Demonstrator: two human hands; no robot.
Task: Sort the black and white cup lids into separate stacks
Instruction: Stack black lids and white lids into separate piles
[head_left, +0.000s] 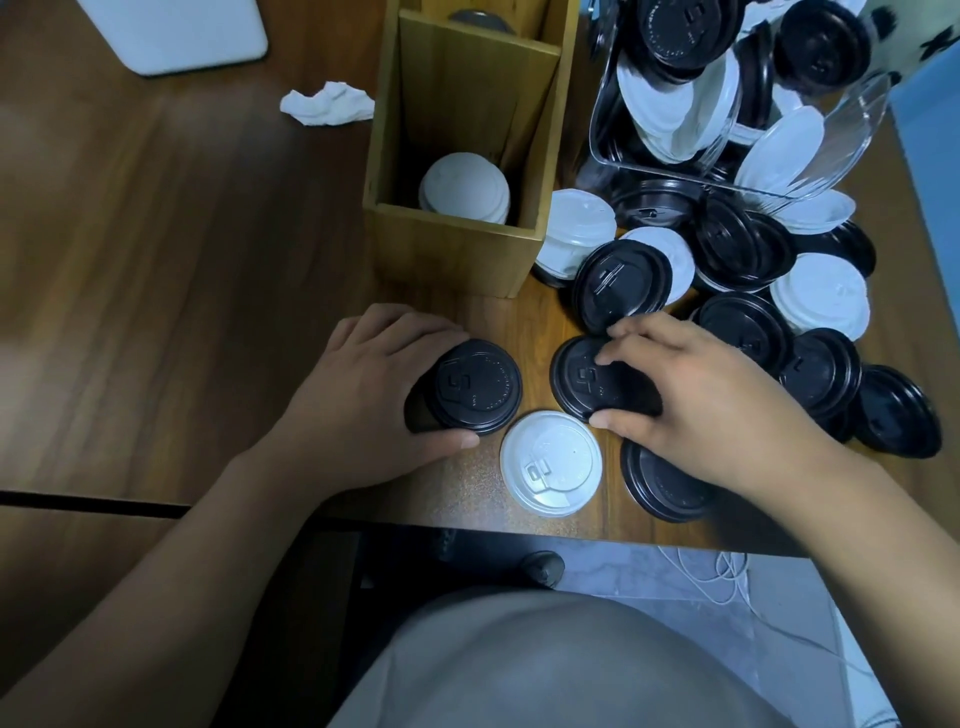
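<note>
My left hand (363, 395) grips a short stack of black lids (475, 387) on the wooden table, thumb and fingers curled round its sides. To its right, my right hand (696, 395) pinches a single black lid (582, 376) between thumb and fingertips. A lone white lid (550, 462) lies flat between my hands near the table's front edge. Another black lid (660, 488) lies partly under my right wrist. A stack of white lids (465, 189) sits inside the wooden box (452, 249).
A heap of mixed black and white lids (753, 270) spreads on the right, spilling from a tipped clear container (727, 93). A crumpled tissue (327, 104) and a white object (176, 31) lie at the back left. The table's front edge (467, 522) is close.
</note>
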